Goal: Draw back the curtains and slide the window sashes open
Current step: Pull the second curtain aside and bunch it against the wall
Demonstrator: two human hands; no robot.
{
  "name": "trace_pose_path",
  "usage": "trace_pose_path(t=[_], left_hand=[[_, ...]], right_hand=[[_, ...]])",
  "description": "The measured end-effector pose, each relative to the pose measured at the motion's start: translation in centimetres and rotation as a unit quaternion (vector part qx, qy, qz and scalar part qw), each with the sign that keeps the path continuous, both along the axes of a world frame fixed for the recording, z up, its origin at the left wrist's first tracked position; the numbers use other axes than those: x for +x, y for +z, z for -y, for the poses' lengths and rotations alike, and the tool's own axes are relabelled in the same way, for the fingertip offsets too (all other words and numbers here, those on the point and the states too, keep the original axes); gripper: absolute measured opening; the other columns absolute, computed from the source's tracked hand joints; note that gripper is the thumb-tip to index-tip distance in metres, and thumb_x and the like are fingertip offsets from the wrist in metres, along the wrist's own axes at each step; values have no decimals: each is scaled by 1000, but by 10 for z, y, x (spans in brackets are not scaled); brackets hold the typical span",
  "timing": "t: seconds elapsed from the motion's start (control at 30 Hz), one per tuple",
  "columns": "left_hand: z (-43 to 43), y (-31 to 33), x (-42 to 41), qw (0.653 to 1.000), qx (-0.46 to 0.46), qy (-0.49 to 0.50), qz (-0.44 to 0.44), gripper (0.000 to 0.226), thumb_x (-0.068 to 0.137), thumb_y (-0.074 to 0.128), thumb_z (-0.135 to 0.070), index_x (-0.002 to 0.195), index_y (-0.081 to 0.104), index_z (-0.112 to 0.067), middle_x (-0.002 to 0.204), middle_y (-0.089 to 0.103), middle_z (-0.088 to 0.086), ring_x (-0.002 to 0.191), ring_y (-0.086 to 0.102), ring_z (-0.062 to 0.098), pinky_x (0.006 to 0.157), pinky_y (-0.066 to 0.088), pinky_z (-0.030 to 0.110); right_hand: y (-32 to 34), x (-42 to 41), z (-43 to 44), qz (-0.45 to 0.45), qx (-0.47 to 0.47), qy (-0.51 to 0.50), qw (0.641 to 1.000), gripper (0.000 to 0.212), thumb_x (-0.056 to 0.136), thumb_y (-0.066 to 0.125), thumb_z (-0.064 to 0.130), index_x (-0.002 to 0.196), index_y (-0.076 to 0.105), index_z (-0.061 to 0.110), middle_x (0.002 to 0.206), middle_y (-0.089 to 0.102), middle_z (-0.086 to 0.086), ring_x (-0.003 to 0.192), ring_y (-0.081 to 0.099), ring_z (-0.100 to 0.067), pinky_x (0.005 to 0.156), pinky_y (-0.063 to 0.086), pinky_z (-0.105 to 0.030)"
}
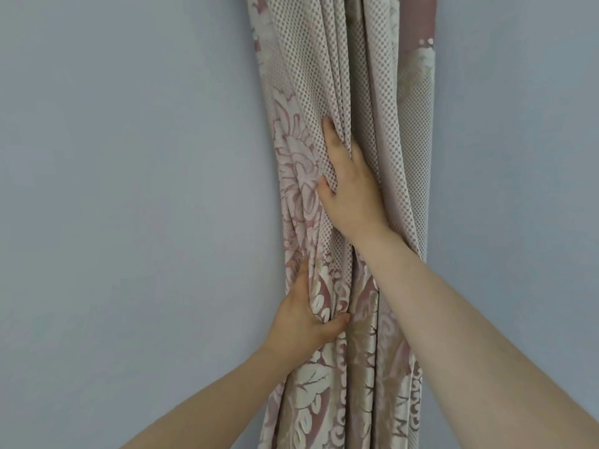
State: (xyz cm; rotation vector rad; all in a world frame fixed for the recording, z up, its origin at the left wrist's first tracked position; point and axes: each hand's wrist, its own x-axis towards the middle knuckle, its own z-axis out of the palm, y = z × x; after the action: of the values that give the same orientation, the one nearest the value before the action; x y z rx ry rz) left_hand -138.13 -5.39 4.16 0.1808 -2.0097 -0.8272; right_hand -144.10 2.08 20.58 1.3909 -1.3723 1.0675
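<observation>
A beige and dusty-pink curtain [350, 76] with a dotted weave and floral pattern hangs bunched into a narrow column of folds in the middle of the head view. My right hand [350, 186] is high on the bundle, fingers dug into the folds. Lower down, my left hand [301, 315] clasps the bundle's left edge, its thumb pressed across the front of the fabric. No window or sash is visible.
A plain pale blue-grey wall [129, 189] fills the left of the view, and more of it [518, 157] shows right of the curtain. My two bare forearms reach up from the bottom edge.
</observation>
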Motion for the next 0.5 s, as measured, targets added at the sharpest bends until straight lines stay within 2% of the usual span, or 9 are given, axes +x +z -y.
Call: trace_pose_path(t=[0.07,0.27,0.4,0.5], left_hand=[[-2,1,-10,1000,-2,-2,3,102,69,76,-45,148,14,-31,141,45,-14,125,46,3,107,38,26],[2,0,-38,1000,-2,4,7,103,68,75,-46,148,13,-31,144,44,-11,128,45,7,107,38,29],[-5,7,-59,1000,-5,2,11,103,70,76,-43,149,11,-32,144,42,-15,128,44,4,107,36,24],[-1,4,-69,1000,-5,-2,16,105,68,75,-48,149,8,-35,147,41,-13,130,43,5,109,37,30]], right_hand=[[0,-12,-1,1,-4,0,1000,77,90,55,8,153,15,26,153,31,-9,139,36,-23,116,32,-38],[-1,-40,2,8,-4,8,1000,77,90,55,7,153,15,26,155,28,-8,143,31,-22,117,30,-40],[3,-65,-2,15,-9,5,1000,77,90,54,7,153,15,26,156,27,-8,143,30,-21,117,30,-39],[0,-75,-1,11,-15,0,1000,75,90,53,6,153,17,24,155,28,-8,142,32,-21,116,29,-36]])
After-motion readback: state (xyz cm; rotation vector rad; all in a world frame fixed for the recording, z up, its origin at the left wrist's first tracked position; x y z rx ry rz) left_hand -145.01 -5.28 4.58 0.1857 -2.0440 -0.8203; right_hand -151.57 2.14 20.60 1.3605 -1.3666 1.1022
